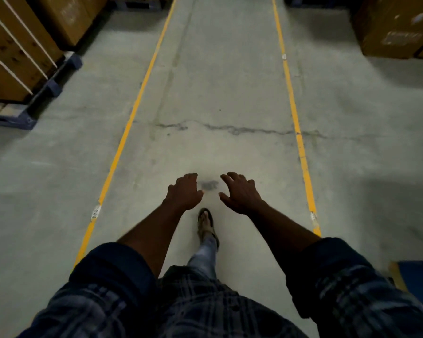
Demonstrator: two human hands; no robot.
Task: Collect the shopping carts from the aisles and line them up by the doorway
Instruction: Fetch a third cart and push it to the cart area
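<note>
View from a head-worn camera, looking down a warehouse aisle with a grey concrete floor [217, 81]. A person's sandalled foot [206, 222] steps forward near the middle of the picture. Just ahead of the foot, both bare forearms reach out side by side. The left hand [183, 191] and the right hand [241, 193] hang palm down, a small gap between them. Their fingers are loosely curled and grip nothing. A dark stain [208, 184] on the floor shows in the gap between the hands.

Rolled dark sleeves [112, 269] and a plaid shirt fill the bottom of the picture, behind the foot. A yellow line [132, 115] runs forward on the left of the foot and a second yellow line [294, 113] on its right, marking a lane. Further ahead of the foot, a thin crack [235, 130] crosses the lane.

Far ahead and left of the foot, brown cardboard boxes [12, 52] sit on a blue pallet [51, 87]. More boxes [391, 28] stand far ahead on the right. A blue flat shape [418, 281], partly cut off, lies right of the foot.

Where the shopping carts stand cannot be told from this view.
</note>
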